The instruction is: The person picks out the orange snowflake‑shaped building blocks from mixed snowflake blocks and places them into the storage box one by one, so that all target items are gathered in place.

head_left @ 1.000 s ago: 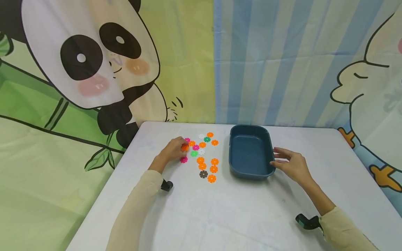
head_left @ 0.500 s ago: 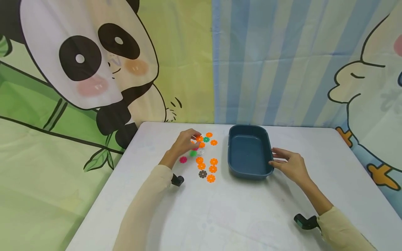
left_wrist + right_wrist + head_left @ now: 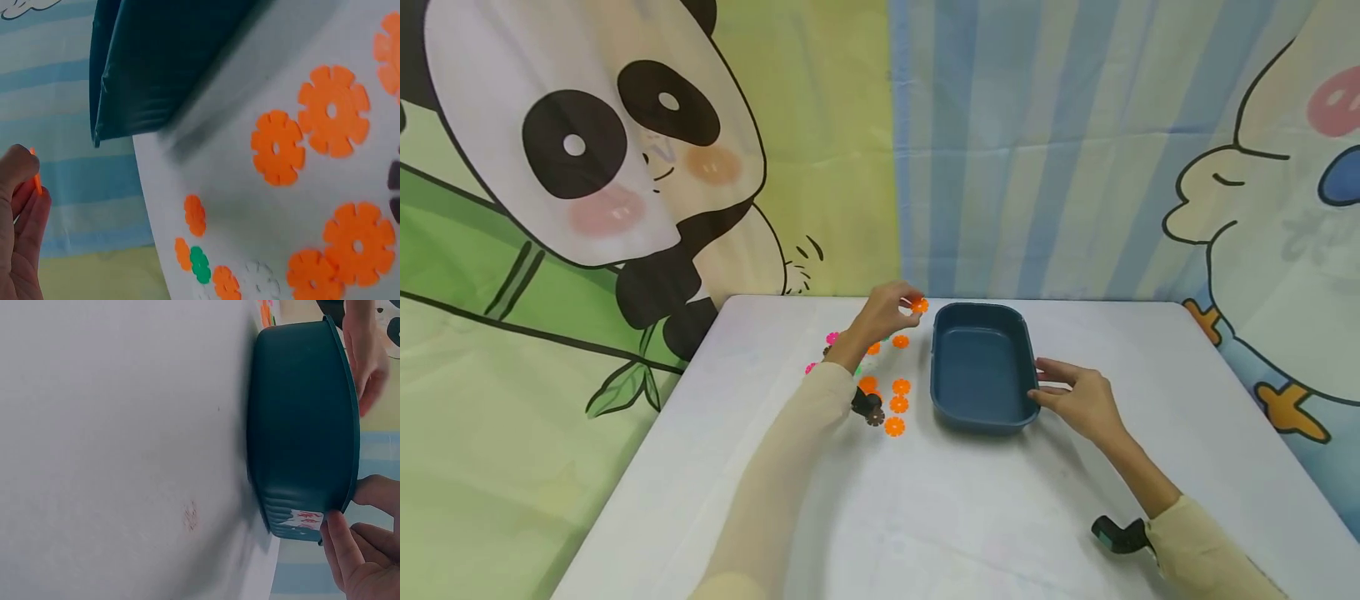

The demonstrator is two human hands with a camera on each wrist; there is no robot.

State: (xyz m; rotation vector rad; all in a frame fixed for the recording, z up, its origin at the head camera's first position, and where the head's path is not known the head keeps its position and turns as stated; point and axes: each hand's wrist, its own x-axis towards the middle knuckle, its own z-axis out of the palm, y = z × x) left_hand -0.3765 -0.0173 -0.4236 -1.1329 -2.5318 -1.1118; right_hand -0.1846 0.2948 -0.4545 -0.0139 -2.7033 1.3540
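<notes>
My left hand (image 3: 886,315) pinches an orange flower-shaped disc (image 3: 920,306) between thumb and fingertips, raised near the tub's far left corner. In the left wrist view the disc (image 3: 36,172) shows edge-on. A dark blue rectangular plastic tub (image 3: 983,423) stands upright on the table. My right hand (image 3: 1078,404) holds its right wall, and in the right wrist view the thumb and fingers (image 3: 342,540) sit at the rim beside a small label. Loose orange discs (image 3: 900,387) lie left of the tub, with a dark grey disc (image 3: 875,417) among them.
The white table (image 3: 970,517) ends at a cartoon-printed curtain (image 3: 1037,150). Pink discs (image 3: 832,337), a green disc (image 3: 200,264) and a clear disc (image 3: 262,278) lie around the left forearm, which covers part of the group. A black wrist camera (image 3: 1120,534) sits at the right sleeve.
My left hand has carried the orange disc rightward and up, from the far-left discs to beside the tub. The right hand stays at the tub's wall. The head view has shifted slightly.
</notes>
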